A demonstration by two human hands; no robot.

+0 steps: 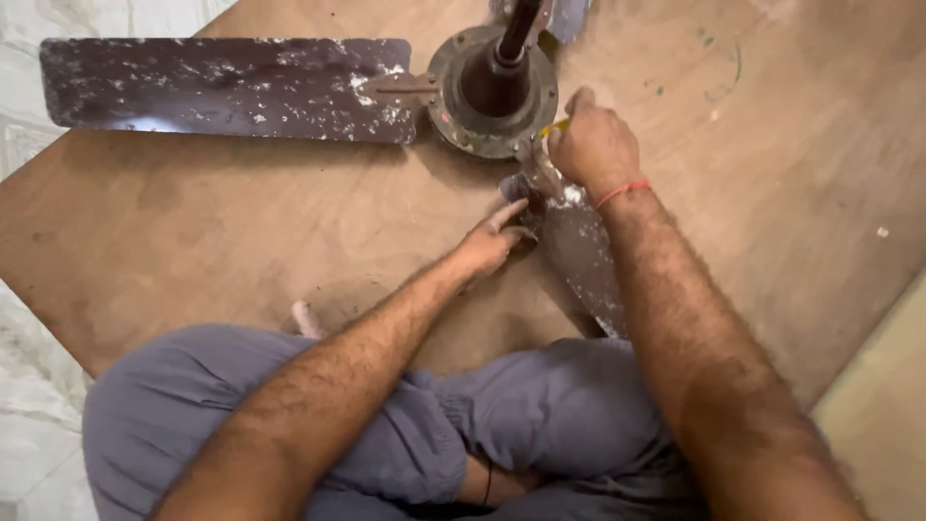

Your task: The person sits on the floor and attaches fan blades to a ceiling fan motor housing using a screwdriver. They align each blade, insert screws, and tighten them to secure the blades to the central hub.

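A dark brown ceiling fan lies on a wooden board (241,241), its round motor hub (492,92) at the top middle. One long paint-speckled blade (222,85) reaches left. A second blade (579,256) points toward me, partly under my right forearm. My right hand (593,145) is closed around a tool with a yellow handle (554,126) at the joint between hub and near blade; the tool's tip is hidden. My left hand (492,241) rests fingertips on the near blade's left edge, pressing it down.
I sit cross-legged in grey trousers (386,425) at the board's near edge. Pale marble floor (39,318) lies to the left. A third blade (569,14) barely shows at the top edge. A red thread circles my right wrist (622,193).
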